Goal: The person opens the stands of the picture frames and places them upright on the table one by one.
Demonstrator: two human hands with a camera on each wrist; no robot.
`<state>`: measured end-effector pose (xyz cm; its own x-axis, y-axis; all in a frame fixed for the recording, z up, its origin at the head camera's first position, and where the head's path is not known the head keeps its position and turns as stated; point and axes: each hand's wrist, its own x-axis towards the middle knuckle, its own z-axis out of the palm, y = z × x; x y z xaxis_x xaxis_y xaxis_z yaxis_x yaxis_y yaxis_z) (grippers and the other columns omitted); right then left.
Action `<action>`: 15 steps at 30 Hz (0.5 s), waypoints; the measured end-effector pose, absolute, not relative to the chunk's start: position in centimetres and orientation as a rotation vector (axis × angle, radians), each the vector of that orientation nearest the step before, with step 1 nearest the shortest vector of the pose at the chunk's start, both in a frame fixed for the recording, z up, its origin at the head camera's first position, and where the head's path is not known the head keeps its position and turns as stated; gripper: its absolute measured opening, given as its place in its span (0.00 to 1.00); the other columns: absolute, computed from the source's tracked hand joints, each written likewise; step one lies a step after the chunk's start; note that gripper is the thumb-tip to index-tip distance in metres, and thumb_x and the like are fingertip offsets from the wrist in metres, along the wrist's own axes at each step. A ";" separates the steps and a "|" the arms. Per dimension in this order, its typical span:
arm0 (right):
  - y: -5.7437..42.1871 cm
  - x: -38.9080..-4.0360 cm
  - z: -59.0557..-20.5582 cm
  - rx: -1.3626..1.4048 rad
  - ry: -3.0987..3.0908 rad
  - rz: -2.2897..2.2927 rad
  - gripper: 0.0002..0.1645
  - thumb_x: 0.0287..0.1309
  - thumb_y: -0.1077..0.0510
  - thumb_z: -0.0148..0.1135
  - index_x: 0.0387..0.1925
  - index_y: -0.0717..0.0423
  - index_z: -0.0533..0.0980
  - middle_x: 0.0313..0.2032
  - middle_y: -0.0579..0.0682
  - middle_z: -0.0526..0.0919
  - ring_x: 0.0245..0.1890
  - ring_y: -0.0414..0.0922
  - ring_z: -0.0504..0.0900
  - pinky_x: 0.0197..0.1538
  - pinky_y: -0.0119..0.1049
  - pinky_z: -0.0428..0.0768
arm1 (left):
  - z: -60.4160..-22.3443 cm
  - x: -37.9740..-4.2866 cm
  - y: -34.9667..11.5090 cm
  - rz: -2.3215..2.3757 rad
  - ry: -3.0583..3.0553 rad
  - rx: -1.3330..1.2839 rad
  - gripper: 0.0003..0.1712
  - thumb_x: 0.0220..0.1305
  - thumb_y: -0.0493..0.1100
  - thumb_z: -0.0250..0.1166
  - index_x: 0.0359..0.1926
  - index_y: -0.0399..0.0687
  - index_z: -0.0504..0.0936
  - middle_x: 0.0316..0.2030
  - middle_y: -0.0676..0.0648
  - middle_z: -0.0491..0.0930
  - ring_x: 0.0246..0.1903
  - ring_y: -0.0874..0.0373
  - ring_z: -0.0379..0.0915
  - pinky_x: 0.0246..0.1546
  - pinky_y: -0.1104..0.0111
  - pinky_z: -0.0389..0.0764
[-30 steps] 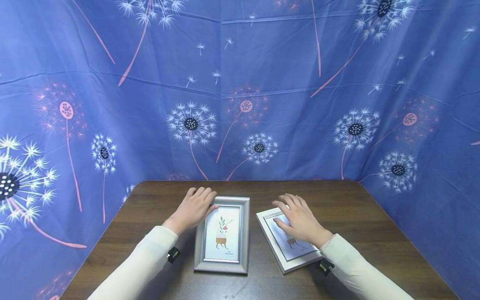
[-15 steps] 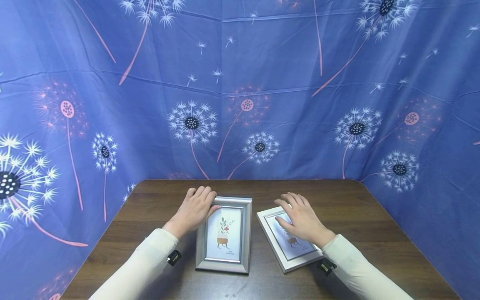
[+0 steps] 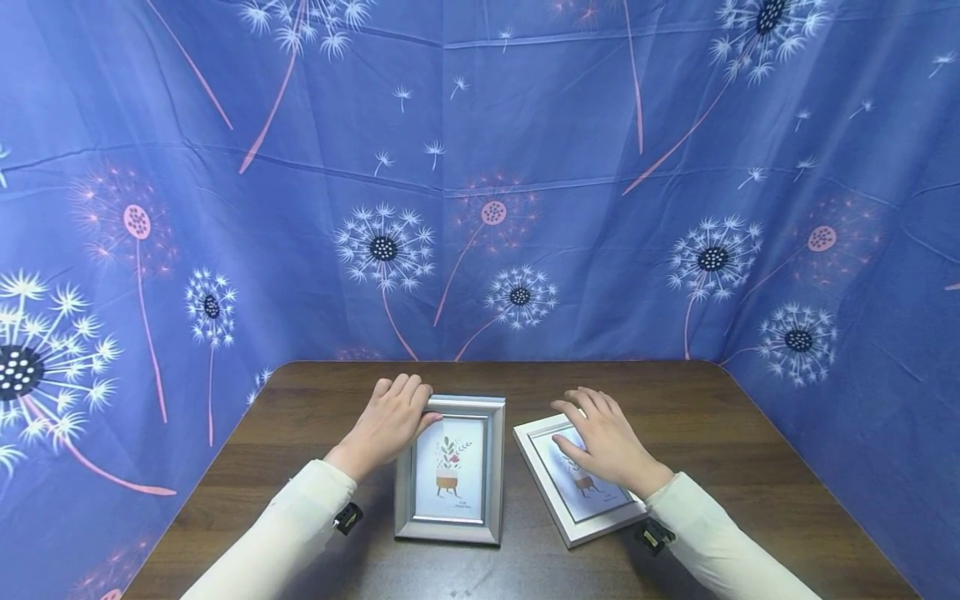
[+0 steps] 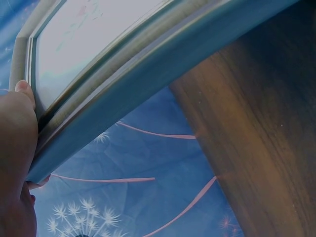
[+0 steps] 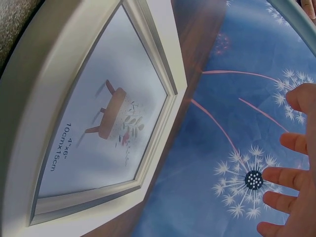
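In the head view my left hand (image 3: 386, 427) grips the top left corner of a silver-grey picture frame (image 3: 450, 467). That frame leans back with its lower edge towards me, showing a potted-plant print. The left wrist view has the thumb (image 4: 23, 90) on the front of the frame (image 4: 118, 74), the other fingers behind its edge. To the right, my right hand (image 3: 611, 446) hovers over a white picture frame (image 3: 564, 483) lying turned on the table, with a similar print. In the right wrist view its fingers (image 5: 284, 177) are spread, apart from the white frame (image 5: 113, 128) and holding nothing.
Both frames are on a dark brown wooden table (image 3: 315, 550), a narrow gap between them. Blue cloth (image 3: 600, 250) with dandelion prints hangs behind the table and along both sides. Each cream sleeve has a small black device (image 3: 347, 518) at the wrist.
The silver-grey frame has tilted more upright and shifted slightly right in my left hand. My right hand and the white frame stay almost where they were.
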<state>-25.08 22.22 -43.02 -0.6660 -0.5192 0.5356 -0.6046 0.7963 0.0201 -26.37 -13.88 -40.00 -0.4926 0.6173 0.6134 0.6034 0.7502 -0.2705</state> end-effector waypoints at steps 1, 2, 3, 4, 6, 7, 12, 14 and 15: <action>22.2 -25.1 -43.0 0.835 -2.452 0.218 0.29 0.58 0.45 0.63 0.57 0.57 0.76 0.55 0.61 0.76 0.60 0.63 0.71 0.61 0.63 0.64 | -39.9 -26.4 -13.9 0.025 -2.220 -0.912 0.26 0.69 0.61 0.45 0.40 0.41 0.72 0.31 0.48 0.65 0.32 0.51 0.63 0.36 0.59 0.63; 22.2 -25.1 -43.0 0.837 -2.446 0.219 0.29 0.58 0.45 0.63 0.56 0.57 0.76 0.55 0.61 0.76 0.59 0.63 0.71 0.60 0.63 0.65 | -39.9 -26.3 -13.9 0.022 -2.211 -0.913 0.26 0.69 0.61 0.46 0.39 0.41 0.72 0.30 0.48 0.65 0.31 0.51 0.63 0.35 0.60 0.62; 22.3 -25.1 -43.0 0.840 -2.440 0.222 0.28 0.58 0.46 0.63 0.56 0.57 0.76 0.55 0.61 0.76 0.59 0.63 0.71 0.60 0.63 0.65 | -39.8 -26.3 -13.8 0.020 -2.202 -0.914 0.26 0.69 0.61 0.46 0.38 0.41 0.72 0.30 0.48 0.64 0.31 0.51 0.62 0.35 0.60 0.62; 22.3 -25.1 -43.0 0.843 -2.434 0.227 0.28 0.58 0.46 0.63 0.56 0.57 0.76 0.55 0.61 0.76 0.59 0.63 0.71 0.60 0.63 0.65 | -39.7 -26.3 -13.8 0.015 -2.192 -0.915 0.26 0.68 0.61 0.47 0.38 0.41 0.71 0.30 0.48 0.64 0.31 0.51 0.62 0.34 0.59 0.62; 22.3 -25.1 -43.0 0.849 -2.423 0.231 0.28 0.57 0.46 0.63 0.56 0.57 0.76 0.55 0.61 0.76 0.59 0.63 0.71 0.59 0.63 0.66 | -39.6 -26.3 -13.8 0.008 -2.178 -0.917 0.26 0.69 0.61 0.46 0.37 0.41 0.71 0.29 0.47 0.64 0.30 0.50 0.62 0.34 0.59 0.62; 22.4 -25.1 -42.9 0.851 -2.419 0.235 0.28 0.57 0.46 0.63 0.56 0.57 0.76 0.55 0.61 0.76 0.59 0.63 0.72 0.59 0.64 0.66 | -39.5 -26.2 -13.8 0.002 -2.171 -0.918 0.27 0.70 0.62 0.45 0.37 0.41 0.71 0.29 0.47 0.64 0.30 0.50 0.62 0.33 0.59 0.62; 22.5 -25.2 -42.7 0.851 -2.414 0.249 0.29 0.57 0.46 0.63 0.56 0.57 0.76 0.55 0.61 0.76 0.59 0.63 0.71 0.59 0.64 0.65 | -38.9 -26.1 -13.8 -0.023 -2.147 -0.933 0.34 0.75 0.64 0.35 0.39 0.40 0.72 0.31 0.47 0.66 0.31 0.51 0.62 0.34 0.59 0.62; 22.5 -25.2 -42.6 0.849 -2.411 0.253 0.29 0.57 0.46 0.64 0.56 0.57 0.76 0.55 0.62 0.76 0.59 0.63 0.71 0.59 0.64 0.65 | -38.5 -26.1 -13.7 -0.033 -2.130 -0.939 0.33 0.75 0.64 0.35 0.39 0.40 0.72 0.31 0.47 0.67 0.31 0.51 0.63 0.34 0.59 0.62; 22.5 -25.2 -42.6 0.846 -2.408 0.252 0.29 0.57 0.46 0.64 0.56 0.57 0.76 0.55 0.61 0.76 0.59 0.63 0.71 0.59 0.64 0.65 | -38.3 -26.1 -13.7 -0.037 -2.112 -0.942 0.33 0.75 0.64 0.37 0.39 0.40 0.72 0.32 0.46 0.67 0.31 0.50 0.63 0.34 0.59 0.62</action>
